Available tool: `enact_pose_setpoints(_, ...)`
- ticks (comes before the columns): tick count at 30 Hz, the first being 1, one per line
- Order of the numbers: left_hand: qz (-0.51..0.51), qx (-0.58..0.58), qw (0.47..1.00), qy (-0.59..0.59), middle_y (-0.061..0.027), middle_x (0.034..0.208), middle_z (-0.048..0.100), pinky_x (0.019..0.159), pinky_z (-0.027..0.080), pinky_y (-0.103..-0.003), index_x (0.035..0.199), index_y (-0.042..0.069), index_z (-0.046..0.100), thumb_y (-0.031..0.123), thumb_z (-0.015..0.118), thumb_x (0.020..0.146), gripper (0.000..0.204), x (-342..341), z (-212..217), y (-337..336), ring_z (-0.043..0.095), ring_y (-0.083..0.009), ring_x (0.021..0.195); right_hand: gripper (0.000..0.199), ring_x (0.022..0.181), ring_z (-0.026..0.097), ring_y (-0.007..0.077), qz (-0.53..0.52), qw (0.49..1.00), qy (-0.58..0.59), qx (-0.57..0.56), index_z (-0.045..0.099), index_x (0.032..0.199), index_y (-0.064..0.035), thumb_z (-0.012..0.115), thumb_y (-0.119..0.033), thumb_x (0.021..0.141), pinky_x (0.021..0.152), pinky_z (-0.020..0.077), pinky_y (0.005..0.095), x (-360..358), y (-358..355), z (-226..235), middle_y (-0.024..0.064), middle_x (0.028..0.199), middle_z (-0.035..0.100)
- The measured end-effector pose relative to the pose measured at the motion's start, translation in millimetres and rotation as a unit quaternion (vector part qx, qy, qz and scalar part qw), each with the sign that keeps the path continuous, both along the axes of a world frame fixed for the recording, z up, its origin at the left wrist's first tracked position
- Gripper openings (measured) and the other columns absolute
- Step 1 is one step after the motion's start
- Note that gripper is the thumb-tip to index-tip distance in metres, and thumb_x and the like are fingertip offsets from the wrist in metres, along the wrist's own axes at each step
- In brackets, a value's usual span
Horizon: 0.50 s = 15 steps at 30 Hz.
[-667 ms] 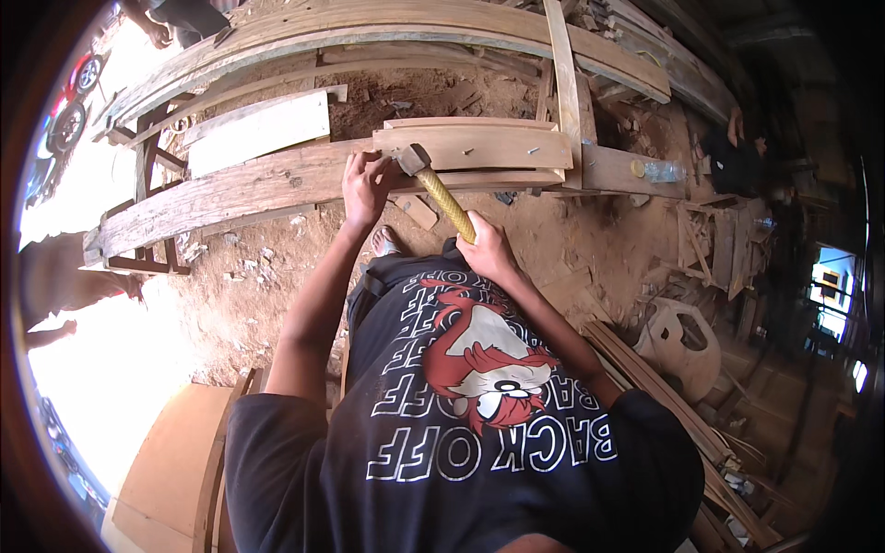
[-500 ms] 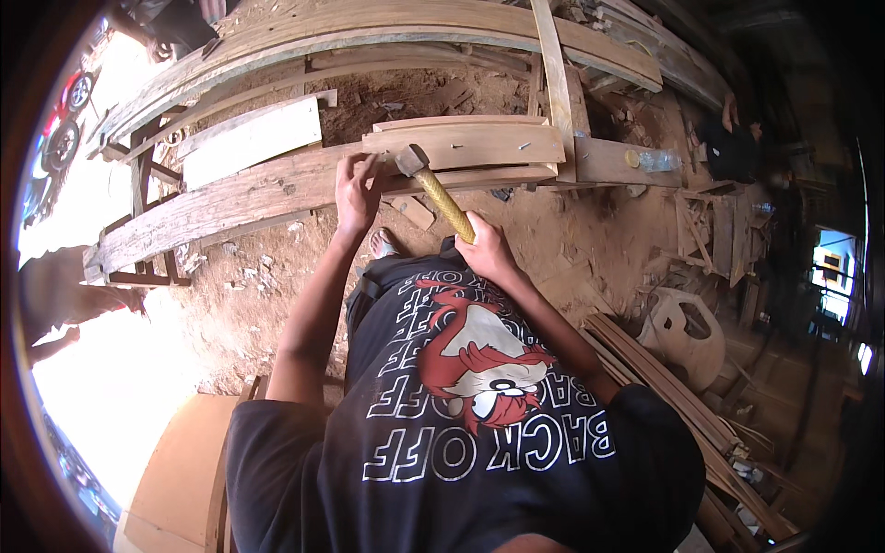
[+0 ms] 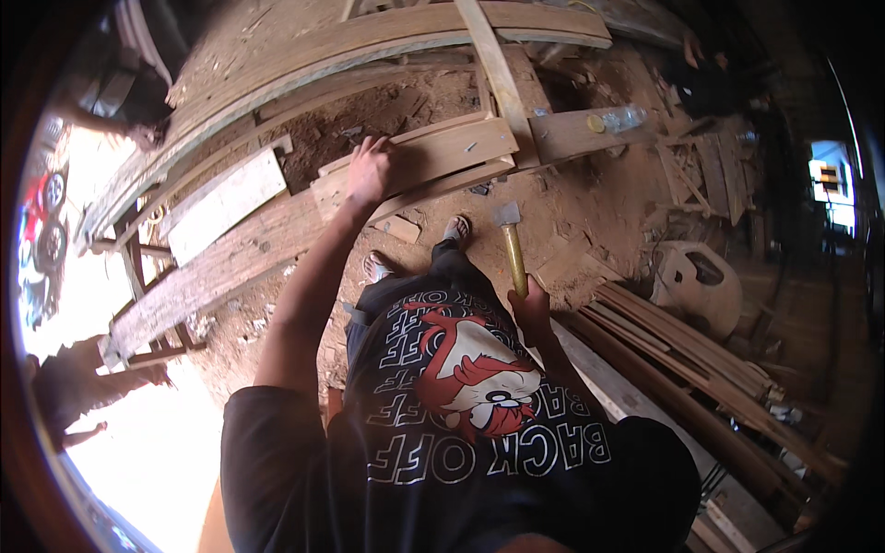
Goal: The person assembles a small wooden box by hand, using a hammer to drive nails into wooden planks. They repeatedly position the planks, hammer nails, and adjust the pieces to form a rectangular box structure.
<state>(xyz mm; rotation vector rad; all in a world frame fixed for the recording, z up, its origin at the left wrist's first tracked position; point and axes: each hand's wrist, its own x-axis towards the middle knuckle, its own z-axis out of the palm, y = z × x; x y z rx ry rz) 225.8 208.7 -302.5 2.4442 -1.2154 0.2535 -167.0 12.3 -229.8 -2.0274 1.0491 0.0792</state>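
Observation:
My left hand (image 3: 371,173) lies on a short wooden board (image 3: 452,157), its fingers bent over the board's far edge. A nail (image 3: 471,147) stands up from this board toward its right end. The board sits with other narrow strips on a long rough plank (image 3: 230,244). In my right hand (image 3: 530,302) is a hammer (image 3: 513,247), gripped by the lower part of its yellow handle. The hammer's metal head points up and away, apart from the board.
A pale panel (image 3: 226,205) lies behind the plank. One narrow batten (image 3: 493,64) crosses toward a far beam (image 3: 369,41). A plastic bottle (image 3: 622,120) rests at the plank's right. Stacked timber (image 3: 682,346) and a plastic chair (image 3: 696,286) are on my right. Another person (image 3: 120,101) is at far left.
The hammer has moved away from the board, back and to the right. My left hand has gone from beside the board's left end to lying over it. The view has turned.

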Motion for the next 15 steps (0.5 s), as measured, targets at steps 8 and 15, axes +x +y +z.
enact_pose_setpoints(8, 0.029, -0.157, 0.974, 0.161, -0.0127, 0.104, 0.074, 0.085, 0.055, -0.047, 0.103, 0.003, 0.074, -0.002, 0.071, 0.094, 0.010, -77.2, 46.9, -41.2, 0.067, -0.0375, 0.095, 0.029, 0.092, 0.076, 0.0400, -0.104, 0.992, 0.075, -0.004, 0.066, 0.113, -0.0040, 0.070, -0.021, 0.090, 0.079, 0.0574, 0.0493, -74.1, -7.7, -4.1, 0.0227, 0.094, 0.075)
enact_pose_setpoints(15, -0.204, -0.251, 0.927, 0.189, -0.0124, 0.100, 0.078, 0.084, 0.058, -0.045, 0.103, 0.006, 0.075, 0.010, 0.075, 0.097, 0.007, -97.9, 93.3, -333.4, 0.074, -0.0353, 0.095, 0.034, 0.107, 0.073, 0.0452, -0.142, 0.977, 0.157, 0.028, 0.067, 0.118, -0.0033, 0.068, -0.024, 0.091, 0.091, 0.0570, 0.0540, -98.9, -59.2, -7.7, 0.0255, 0.105, 0.075)
